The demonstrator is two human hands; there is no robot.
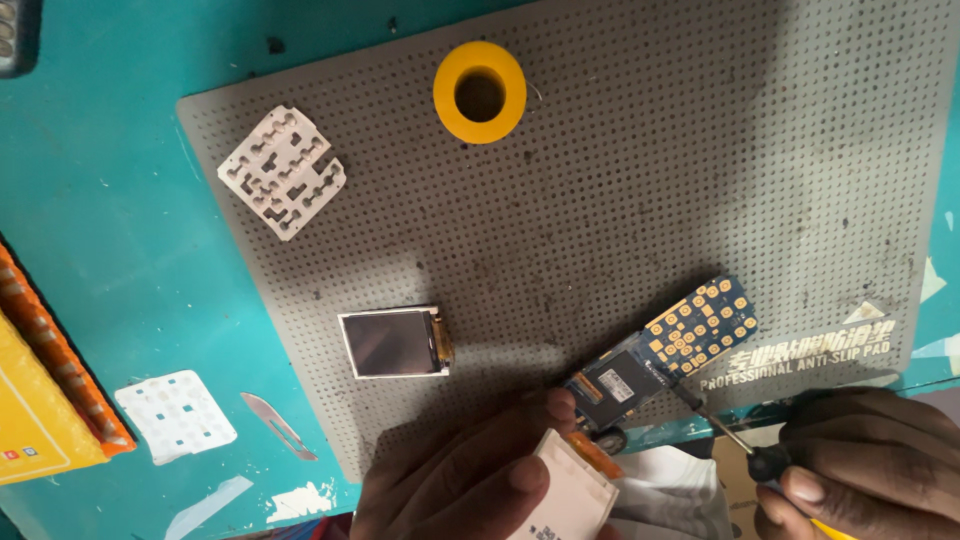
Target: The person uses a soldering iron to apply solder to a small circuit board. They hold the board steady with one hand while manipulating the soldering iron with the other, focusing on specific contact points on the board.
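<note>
A blue phone circuit board [665, 352] with gold keypad contacts lies at the near edge of the grey perforated mat [600, 200]. My left hand [470, 475] holds a white flat battery-like block [572, 490] and its fingertips press the board's near end. My right hand [865, 460] grips a small screwdriver [730, 430], whose tip rests on the middle of the board. A small display screen [395, 343] lies on the mat to the left of the board.
A yellow ring-shaped spool [480, 91] and a white keypad membrane [282, 170] sit at the mat's far side. On the teal table at left lie a white keypad sheet [175, 415], a scalpel blade [278, 424] and an orange-yellow box [45, 390].
</note>
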